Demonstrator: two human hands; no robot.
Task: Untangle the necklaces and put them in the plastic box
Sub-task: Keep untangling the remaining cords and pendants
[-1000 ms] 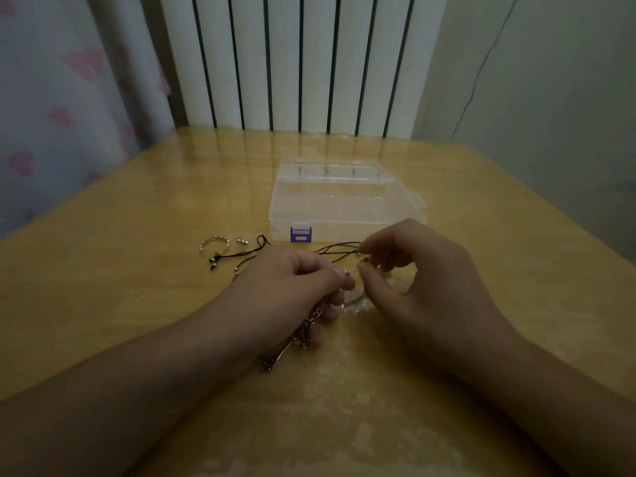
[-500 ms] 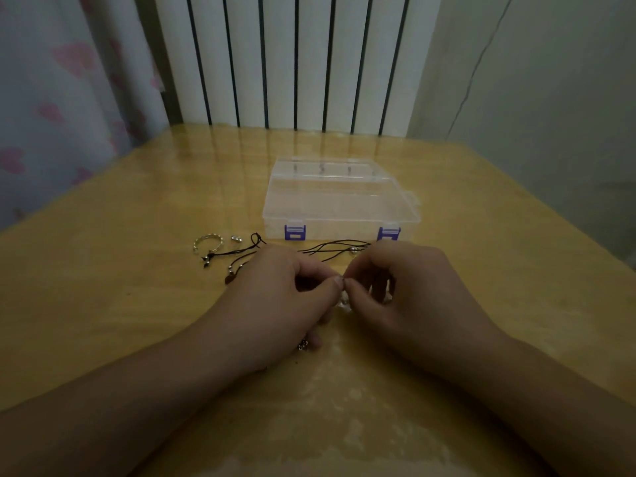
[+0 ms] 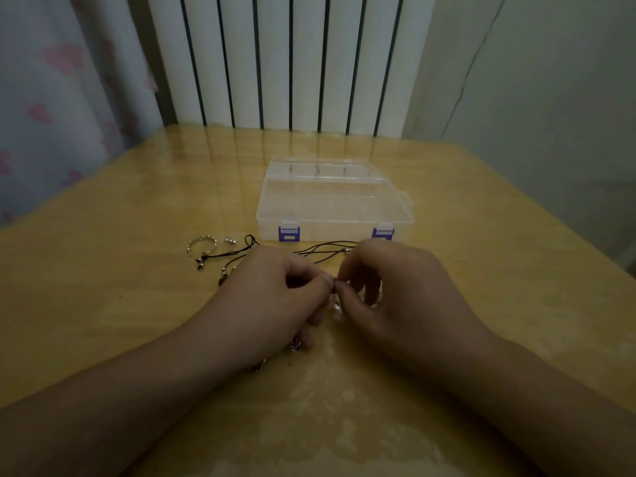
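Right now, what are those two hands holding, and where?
Both the left hand and right hand pinch a tangled silver-and-black-cord necklace at fingertips, where they meet; the exact spot is hidden.

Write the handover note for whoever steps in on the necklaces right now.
Left hand and right hand: thumbs and fingers pinch a small metal piece of the necklaces between them, low over the table.
Black cords trail toward the plastic box; a silver ring and beaded cord lie left.
Done: nothing boxed; the lid looks closed.
Left: untangle, open box, put necklaces in.
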